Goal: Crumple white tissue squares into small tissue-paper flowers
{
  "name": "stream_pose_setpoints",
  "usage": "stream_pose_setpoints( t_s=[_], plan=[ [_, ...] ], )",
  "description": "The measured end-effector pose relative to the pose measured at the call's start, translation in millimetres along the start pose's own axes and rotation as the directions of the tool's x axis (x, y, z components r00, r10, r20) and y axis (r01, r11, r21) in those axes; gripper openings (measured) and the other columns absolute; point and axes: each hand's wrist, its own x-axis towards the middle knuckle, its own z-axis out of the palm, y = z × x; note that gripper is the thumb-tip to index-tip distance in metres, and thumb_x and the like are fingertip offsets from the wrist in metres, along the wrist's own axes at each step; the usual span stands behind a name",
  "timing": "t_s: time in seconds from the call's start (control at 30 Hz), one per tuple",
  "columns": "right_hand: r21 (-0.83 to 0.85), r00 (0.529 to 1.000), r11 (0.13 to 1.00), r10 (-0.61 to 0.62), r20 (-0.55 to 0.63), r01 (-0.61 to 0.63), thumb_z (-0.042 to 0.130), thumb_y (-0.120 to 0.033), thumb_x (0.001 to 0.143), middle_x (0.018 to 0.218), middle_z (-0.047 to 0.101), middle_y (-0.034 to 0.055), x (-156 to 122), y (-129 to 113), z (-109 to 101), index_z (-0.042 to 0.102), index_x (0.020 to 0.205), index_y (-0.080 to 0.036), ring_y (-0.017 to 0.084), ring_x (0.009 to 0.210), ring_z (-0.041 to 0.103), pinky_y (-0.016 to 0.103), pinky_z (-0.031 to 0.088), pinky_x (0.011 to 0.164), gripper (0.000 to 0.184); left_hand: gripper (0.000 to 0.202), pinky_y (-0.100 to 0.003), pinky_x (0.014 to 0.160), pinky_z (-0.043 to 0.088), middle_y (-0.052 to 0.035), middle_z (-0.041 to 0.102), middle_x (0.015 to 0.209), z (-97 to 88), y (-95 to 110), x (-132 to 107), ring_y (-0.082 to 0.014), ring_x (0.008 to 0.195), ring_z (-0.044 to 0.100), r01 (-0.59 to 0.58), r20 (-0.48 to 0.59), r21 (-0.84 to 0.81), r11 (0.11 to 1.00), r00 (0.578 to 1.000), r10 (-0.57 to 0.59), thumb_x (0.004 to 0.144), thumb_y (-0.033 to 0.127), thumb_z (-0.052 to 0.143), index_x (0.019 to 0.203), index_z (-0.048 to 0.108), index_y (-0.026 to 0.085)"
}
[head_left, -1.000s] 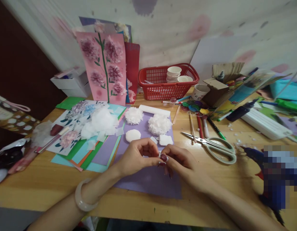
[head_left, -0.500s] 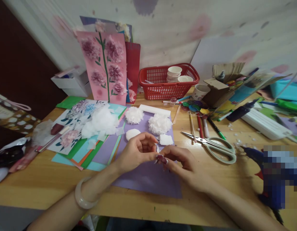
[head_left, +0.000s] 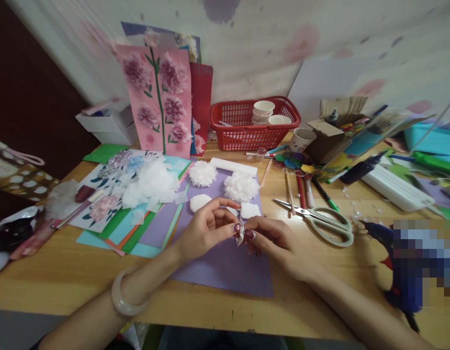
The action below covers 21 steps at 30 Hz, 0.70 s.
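Above a purple paper sheet (head_left: 225, 277), my left hand (head_left: 205, 231) and my right hand (head_left: 279, 243) meet fingertip to fingertip. Both pinch one small crumpled piece of white tissue paper (head_left: 240, 237), mostly covered by the fingers. Two ruffled white paper flowers, one on the left (head_left: 202, 173) and one on the right (head_left: 241, 186), rest on the sheet beyond the hands. A white round disc (head_left: 200, 203) is by my left hand's knuckles. Just past the fingertips sits a small stack of white paper squares (head_left: 250, 210).
Scissors (head_left: 316, 218) and a blue glue gun (head_left: 403, 277) lie to the right. Loose white tissue (head_left: 155, 182) covers coloured sheets on the left. At the back stand a red basket (head_left: 254, 138) with paper cups and a pink flower picture (head_left: 159, 102).
My fingers have shifted on the tissue piece; both thumbnails now face up, and more of the white paper shows between them. The glue gun and scissors stay put.
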Motion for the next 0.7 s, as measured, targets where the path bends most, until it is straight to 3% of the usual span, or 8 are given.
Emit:
stream_pose_setpoints(
  t_s=[0.1, 0.27, 0.43, 0.7],
  plan=[
    [0.006, 1.0, 1.0, -0.013, -0.017, 0.013, 0.045, -0.033, 0.095, 0.066, 0.056, 0.0002, 0.4, 0.0, -0.3, 0.059, 0.081, -0.016, 0.012, 0.061, 0.051, 0.023, 0.04, 0.057, 0.026, 0.036, -0.024, 0.069, 0.05, 0.0004, 0.064, 0.075, -0.6, -1.6, -1.2, -0.0114, 0.069, 0.063, -0.045, -0.003, 0.014, 0.999, 0.999, 0.045, 0.072, 0.017, 0.069, 0.104, 0.053, 0.014],
    [0.023, 0.998, 1.0, 0.003, -0.056, -0.002, 0.045, -0.032, 0.095, 0.066, 0.056, -0.0001, 0.2, 1.7, -1.6, 0.059, 0.082, -0.016, 0.011, 0.06, 0.05, 0.023, 0.039, 0.057, 0.025, 0.041, -0.025, 0.073, 0.054, -0.002, 0.071, 0.079, 1.8, -1.1, -3.1, -0.0128, 0.072, 0.067, -0.105, -0.094, 0.097, 0.99, 0.989, 0.114, 0.07, 0.014, 0.07, 0.108, 0.054, 0.015],
    [0.022, 0.997, 1.0, 0.011, -0.073, -0.009, 0.044, -0.032, 0.096, 0.068, 0.057, 0.0003, -0.9, 2.3, -2.0, 0.058, 0.084, -0.016, 0.012, 0.061, 0.051, 0.023, 0.039, 0.056, 0.024, 0.046, -0.027, 0.074, 0.057, -0.0053, 0.076, 0.083, 4.7, 2.1, -4.8, -0.0184, 0.079, 0.072, -0.086, -0.148, 0.147, 0.985, 0.983, 0.108, 0.071, 0.016, 0.07, 0.115, 0.056, 0.015],
    [0.022, 0.997, 1.0, 0.004, -0.073, -0.002, 0.044, -0.034, 0.096, 0.068, 0.057, 0.0006, 0.1, 3.7, -1.8, 0.059, 0.085, -0.016, 0.012, 0.061, 0.051, 0.023, 0.04, 0.056, 0.026, 0.055, -0.028, 0.074, 0.058, -0.0063, 0.077, 0.083, 6.7, 2.4, -4.9, -0.0194, 0.078, 0.073, -0.067, -0.196, 0.158, 0.985, 0.976, 0.097, 0.07, 0.018, 0.071, 0.122, 0.053, 0.013]
  ],
)
